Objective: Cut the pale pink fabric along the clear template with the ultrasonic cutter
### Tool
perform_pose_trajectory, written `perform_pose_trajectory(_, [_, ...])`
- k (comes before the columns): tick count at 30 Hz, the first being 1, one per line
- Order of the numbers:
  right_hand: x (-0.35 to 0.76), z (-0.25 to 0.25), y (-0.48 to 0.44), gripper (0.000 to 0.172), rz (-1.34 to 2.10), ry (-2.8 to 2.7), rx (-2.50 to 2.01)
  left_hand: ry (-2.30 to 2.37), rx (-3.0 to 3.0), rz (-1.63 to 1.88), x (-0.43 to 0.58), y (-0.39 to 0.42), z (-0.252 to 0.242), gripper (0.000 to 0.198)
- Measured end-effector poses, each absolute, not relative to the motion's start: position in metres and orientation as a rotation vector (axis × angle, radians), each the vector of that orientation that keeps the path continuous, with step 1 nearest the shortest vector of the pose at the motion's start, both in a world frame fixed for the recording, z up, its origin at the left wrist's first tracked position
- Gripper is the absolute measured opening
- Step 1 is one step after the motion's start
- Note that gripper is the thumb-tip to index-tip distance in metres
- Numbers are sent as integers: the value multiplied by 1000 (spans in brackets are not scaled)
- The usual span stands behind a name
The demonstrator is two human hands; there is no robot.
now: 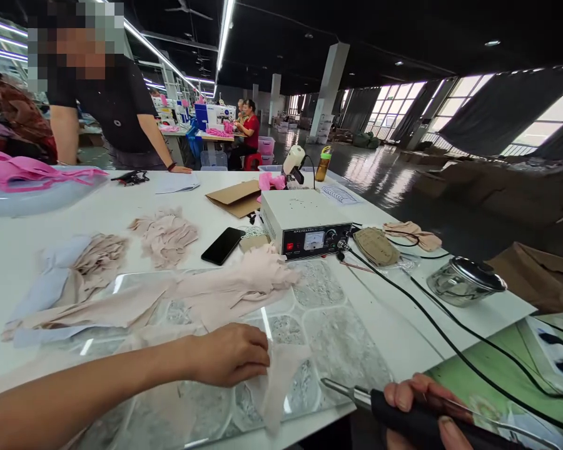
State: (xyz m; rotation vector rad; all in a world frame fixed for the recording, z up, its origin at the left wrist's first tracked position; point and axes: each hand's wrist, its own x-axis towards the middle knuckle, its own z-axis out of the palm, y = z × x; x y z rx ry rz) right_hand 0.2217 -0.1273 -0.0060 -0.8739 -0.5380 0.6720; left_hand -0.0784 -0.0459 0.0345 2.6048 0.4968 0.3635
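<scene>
My left hand [234, 356] is closed, fingers bent together on a thin beige fabric piece [281, 384] that hangs over the front edge of a glossy stone-patterned mat [351, 337]. My right hand [431, 412], partly cut off at the bottom edge, grips a black-handled ultrasonic handpiece [394, 409]. Its narrow metal tip points left, a little apart from the fabric. A thin metal strip by the right fingers is too unclear to name. More beige fabric pieces [225, 281] lie layered across the mat beyond my left hand.
A control box [309, 219] with a dial and black cables stands behind the mat. Around it are a phone [223, 245], a glass container [466, 281], a bottle [323, 164] and fabric piles [166, 237]. A person [112, 112] leans on the far table edge.
</scene>
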Motion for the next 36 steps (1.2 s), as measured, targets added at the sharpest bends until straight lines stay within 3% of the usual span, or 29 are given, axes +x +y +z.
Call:
perform_pose_trajectory(10, [196,-5,-116,16,669,-649,-745,422,2891,418,-66,-45,4,23])
perform_pose_trajectory(36, [180,-12,-84,16,507,-598,-788,391,2895,383,-70,-43,8,29])
